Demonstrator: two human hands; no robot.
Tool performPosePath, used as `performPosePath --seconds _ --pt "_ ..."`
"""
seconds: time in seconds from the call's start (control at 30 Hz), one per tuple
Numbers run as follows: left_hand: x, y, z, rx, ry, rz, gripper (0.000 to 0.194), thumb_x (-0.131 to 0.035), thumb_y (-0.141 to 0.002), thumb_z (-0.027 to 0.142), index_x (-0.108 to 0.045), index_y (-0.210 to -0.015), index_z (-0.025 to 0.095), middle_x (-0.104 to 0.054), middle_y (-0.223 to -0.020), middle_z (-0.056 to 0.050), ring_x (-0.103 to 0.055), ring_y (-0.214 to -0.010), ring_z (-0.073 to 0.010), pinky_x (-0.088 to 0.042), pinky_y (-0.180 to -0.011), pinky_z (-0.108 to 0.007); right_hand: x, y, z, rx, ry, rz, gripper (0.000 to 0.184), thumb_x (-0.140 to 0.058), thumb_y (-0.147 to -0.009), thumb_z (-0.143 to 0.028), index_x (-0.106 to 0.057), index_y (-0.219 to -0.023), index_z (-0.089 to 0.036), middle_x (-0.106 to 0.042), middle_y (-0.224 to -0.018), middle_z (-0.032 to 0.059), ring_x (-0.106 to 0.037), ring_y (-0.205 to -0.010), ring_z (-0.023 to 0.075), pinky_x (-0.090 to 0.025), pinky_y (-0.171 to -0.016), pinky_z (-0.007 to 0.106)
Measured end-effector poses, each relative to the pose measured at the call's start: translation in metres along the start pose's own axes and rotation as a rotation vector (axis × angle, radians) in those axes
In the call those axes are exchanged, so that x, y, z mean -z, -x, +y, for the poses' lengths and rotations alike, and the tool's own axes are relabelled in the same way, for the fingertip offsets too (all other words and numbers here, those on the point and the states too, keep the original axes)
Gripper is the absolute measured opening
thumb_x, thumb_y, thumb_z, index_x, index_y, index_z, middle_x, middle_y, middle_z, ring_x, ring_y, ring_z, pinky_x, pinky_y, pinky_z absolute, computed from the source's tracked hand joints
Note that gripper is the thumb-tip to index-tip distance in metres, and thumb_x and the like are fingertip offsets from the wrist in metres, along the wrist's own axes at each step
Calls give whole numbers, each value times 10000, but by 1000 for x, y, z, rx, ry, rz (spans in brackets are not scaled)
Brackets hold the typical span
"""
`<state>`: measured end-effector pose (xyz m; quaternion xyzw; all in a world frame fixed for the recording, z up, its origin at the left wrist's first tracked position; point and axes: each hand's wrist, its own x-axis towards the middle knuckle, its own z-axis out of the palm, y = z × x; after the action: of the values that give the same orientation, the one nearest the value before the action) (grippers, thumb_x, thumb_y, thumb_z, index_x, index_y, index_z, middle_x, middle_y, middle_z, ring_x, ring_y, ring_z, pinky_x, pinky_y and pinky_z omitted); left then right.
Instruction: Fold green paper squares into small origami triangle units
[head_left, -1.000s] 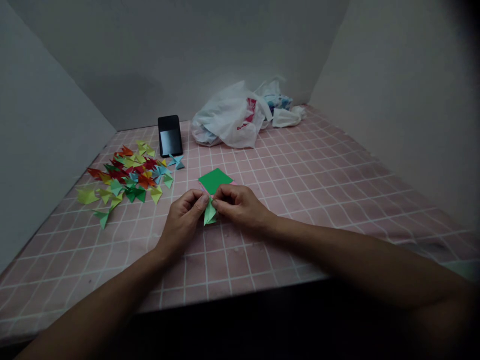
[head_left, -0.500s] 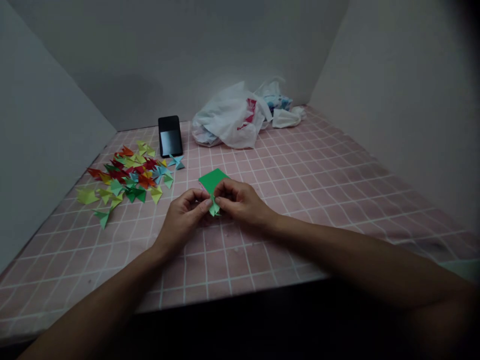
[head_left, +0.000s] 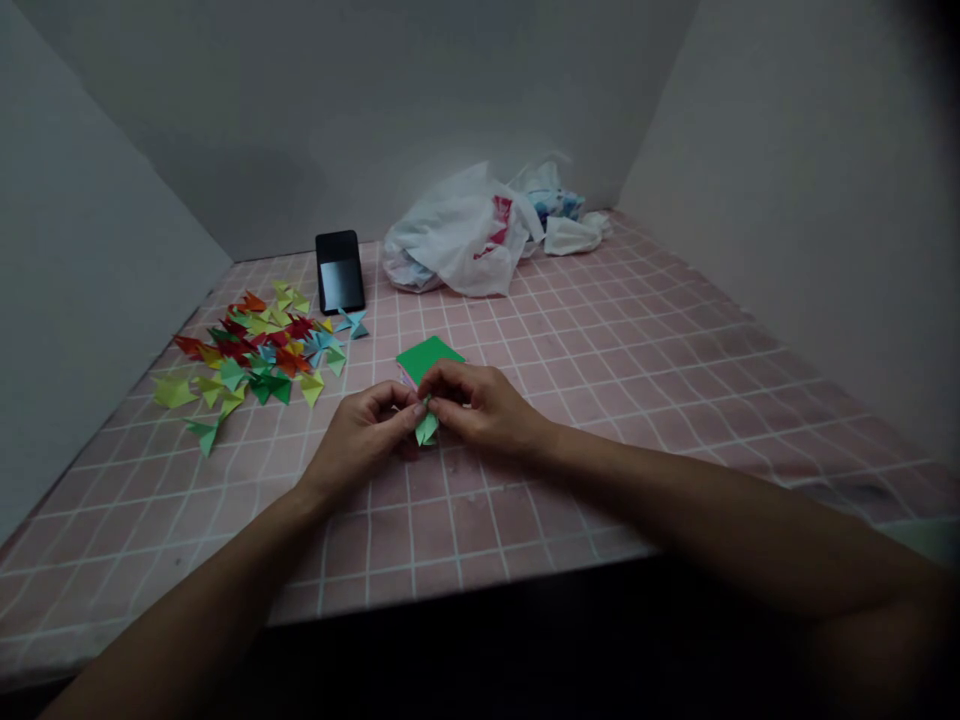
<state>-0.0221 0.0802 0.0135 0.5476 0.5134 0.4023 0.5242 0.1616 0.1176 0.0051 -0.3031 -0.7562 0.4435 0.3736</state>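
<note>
A small light-green folded paper (head_left: 426, 430) is pinched between both hands near the middle of the table. My left hand (head_left: 373, 425) grips its left side between thumb and fingers. My right hand (head_left: 480, 405) pinches the upper right of the same paper, fingertips close to the left thumb. The upper part of the folded piece is hidden by the fingers. Just behind the hands lies a stack of square paper (head_left: 427, 354) with a green sheet on top, partly covered by my right hand.
Several folded paper pieces (head_left: 262, 345) in red, yellow, green and blue lie heaped at the left. Behind them a black phone (head_left: 340, 275) leans upright. White plastic bags (head_left: 457, 230) sit by the back wall. A pink checked cloth (head_left: 600, 370) covers the table.
Both hands stay close together, shifting slightly. The light-green paper has turned and been drawn further in between the fingers, so less of it shows than a second ago.
</note>
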Motion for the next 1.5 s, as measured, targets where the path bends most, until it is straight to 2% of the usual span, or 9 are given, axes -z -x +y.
performPosePath --seconds 0.23,0.37,0.47,0.6,0.77,1.1,1.5 --pt "0 0 3 17 11 -29 290 -818 -751 430 -681 -770 175 -630 -708 5 -575 -586 -111 -495 -537 -219 2 -1 -1 33 70 30 102 -566 -807 -86 -621 -829 -170 -638 -771 -11 -552 -711 122 -407 -684 261" --pt "1 0 4 25 40 -63 266 -801 -776 401 -675 -759 168 -625 -711 8 -562 -592 -100 -484 -550 -209 -1 2 -2 17 17 52 92 -561 -807 -94 -620 -826 -161 -619 -739 -15 -541 -677 115 -406 -654 257" --pt "2 0 3 38 76 -60 257 -807 -771 388 -678 -777 166 -631 -713 4 -572 -595 -101 -491 -550 -209 -2 2 -3 -52 -95 63 79 -543 -845 -131 -612 -851 -168 -615 -735 -13 -559 -679 120 -430 -645 256" --pt "2 0 2 47 100 21 262 -818 -756 386 -673 -789 171 -655 -736 -9 -612 -623 -122 -519 -567 -228 -3 0 -2 -168 -258 54 63 -564 -899 -232 -593 -893 -176 -613 -711 -14 -573 -637 123 -455 -602 250" --pt "-1 1 3 29 106 74 270 -821 -748 396 -670 -786 175 -644 -729 -2 -596 -611 -120 -520 -564 -231 -5 -1 1 -268 -317 13 114 -603 -881 -252 -588 -804 -170 -592 -664 -14 -545 -593 117 -418 -558 240" --pt "-4 1 -2 24 179 18 251 -766 -829 411 -680 -788 178 -614 -700 13 -551 -595 -104 -477 -545 -208 -5 1 1 -150 -172 49 126 -607 -853 -238 -598 -749 -168 -563 -680 -19 -506 -665 116 -377 -608 250" --pt "-7 1 -2 -88 62 95 198 -728 -833 357 -670 -765 180 -598 -724 6 -514 -639 -114 -432 -596 -232 -7 2 1 -164 -132 29 147 -602 -854 -251 -576 -730 -176 -516 -651 -31 -445 -648 107 -327 -596 267"
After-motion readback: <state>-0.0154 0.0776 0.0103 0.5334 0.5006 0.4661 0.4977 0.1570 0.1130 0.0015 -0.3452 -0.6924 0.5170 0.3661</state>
